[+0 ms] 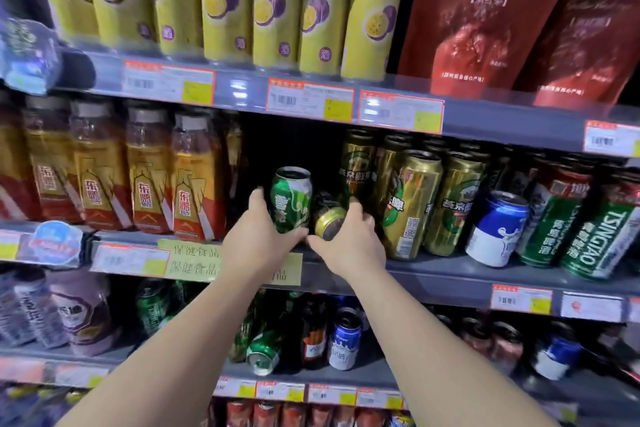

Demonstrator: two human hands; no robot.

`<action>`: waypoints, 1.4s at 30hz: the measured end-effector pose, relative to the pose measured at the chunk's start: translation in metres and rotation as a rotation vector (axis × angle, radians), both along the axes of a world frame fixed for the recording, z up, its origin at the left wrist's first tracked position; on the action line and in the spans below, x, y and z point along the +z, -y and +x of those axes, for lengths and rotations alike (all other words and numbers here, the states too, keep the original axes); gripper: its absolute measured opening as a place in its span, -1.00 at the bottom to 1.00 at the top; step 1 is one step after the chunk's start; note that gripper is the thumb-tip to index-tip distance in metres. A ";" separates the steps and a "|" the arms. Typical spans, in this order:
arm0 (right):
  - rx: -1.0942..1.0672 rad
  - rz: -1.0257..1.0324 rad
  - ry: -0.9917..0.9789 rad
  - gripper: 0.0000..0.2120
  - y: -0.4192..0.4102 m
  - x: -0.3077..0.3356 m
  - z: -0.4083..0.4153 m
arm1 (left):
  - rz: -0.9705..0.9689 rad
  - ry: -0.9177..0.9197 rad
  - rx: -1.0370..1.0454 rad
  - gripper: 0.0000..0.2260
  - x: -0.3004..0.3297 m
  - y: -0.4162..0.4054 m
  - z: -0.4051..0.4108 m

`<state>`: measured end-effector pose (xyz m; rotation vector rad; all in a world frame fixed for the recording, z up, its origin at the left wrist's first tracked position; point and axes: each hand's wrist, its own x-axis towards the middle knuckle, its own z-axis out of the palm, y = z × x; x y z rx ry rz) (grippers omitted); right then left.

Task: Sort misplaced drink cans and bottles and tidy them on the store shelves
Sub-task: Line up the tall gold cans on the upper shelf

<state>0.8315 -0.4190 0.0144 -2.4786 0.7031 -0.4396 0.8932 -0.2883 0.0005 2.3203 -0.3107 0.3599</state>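
On the middle shelf [433,274], my left hand [258,236] grips a small green can [292,198] that stands upright in the gap between the bottles and the gold cans. Right beside it, my right hand [349,243] is wrapped around a gold can [330,222] lying on its side, its round end facing me. Tall gold beer cans [415,204] stand in rows just to the right of my right hand. Further right a blue-and-white can [495,229] leans among green Tsingtao cans [592,239].
Gold-and-red energy drink bottles [149,177] fill the shelf's left side. Yellow passion-fruit cans [273,3] and red tea pouches [485,10] stand on the shelf above. The shelf below holds a tipped green can [263,354], a dark bottle [313,333] and a blue can [344,340].
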 end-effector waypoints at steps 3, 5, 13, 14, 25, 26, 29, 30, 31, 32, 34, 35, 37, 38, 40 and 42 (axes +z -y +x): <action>-0.043 -0.046 -0.029 -0.36 0.003 -0.003 0.012 | 0.048 0.002 0.000 -0.44 0.004 -0.006 0.004; -0.041 -0.035 0.002 -0.40 0.004 -0.005 0.011 | 0.027 0.013 0.002 -0.48 0.003 -0.012 0.005; 0.042 0.066 0.302 -0.23 -0.004 -0.017 -0.029 | 0.001 -0.005 -0.008 -0.50 0.005 -0.020 0.012; 0.049 0.099 0.358 -0.23 -0.006 -0.020 -0.032 | -0.007 -0.012 -0.017 -0.49 0.005 -0.020 0.013; -0.031 0.171 0.654 -0.27 -0.013 0.003 -0.044 | 0.013 0.012 -0.050 -0.46 0.004 -0.024 0.017; -0.032 0.166 0.659 -0.28 -0.013 0.003 -0.044 | 0.011 0.015 -0.052 -0.46 0.004 -0.024 0.017; -0.031 0.143 0.721 -0.30 -0.011 0.011 -0.041 | 0.006 0.016 -0.061 -0.46 0.003 -0.024 0.018; -0.030 0.130 0.745 -0.30 -0.010 0.015 -0.039 | 0.005 0.010 -0.062 -0.46 0.004 -0.024 0.018; -0.030 0.112 0.757 -0.31 -0.009 0.020 -0.038 | 0.002 0.005 -0.062 -0.47 0.004 -0.024 0.018; -0.029 0.093 0.759 -0.32 -0.008 0.024 -0.037 | -0.001 0.004 -0.064 -0.48 0.004 -0.024 0.018; -0.020 0.065 0.748 -0.33 -0.008 0.028 -0.035 | -0.002 0.009 -0.065 -0.49 0.004 -0.024 0.017; -0.015 0.056 0.742 -0.33 -0.009 0.029 -0.034 | -0.002 0.008 -0.066 -0.50 0.004 -0.024 0.018; -0.008 0.042 0.741 -0.33 -0.009 0.029 -0.034 | -0.008 -0.004 -0.078 -0.47 0.003 -0.024 0.019; -0.003 0.046 0.754 -0.34 -0.008 0.029 -0.033 | -0.018 -0.012 -0.083 -0.43 0.003 -0.024 0.018; 0.000 0.067 0.803 -0.37 -0.008 0.024 -0.034 | -0.090 0.034 -0.065 -0.28 0.000 -0.023 0.017; -0.006 0.088 0.852 -0.39 -0.009 0.019 -0.036 | -0.206 0.207 -0.032 -0.32 0.000 -0.022 0.006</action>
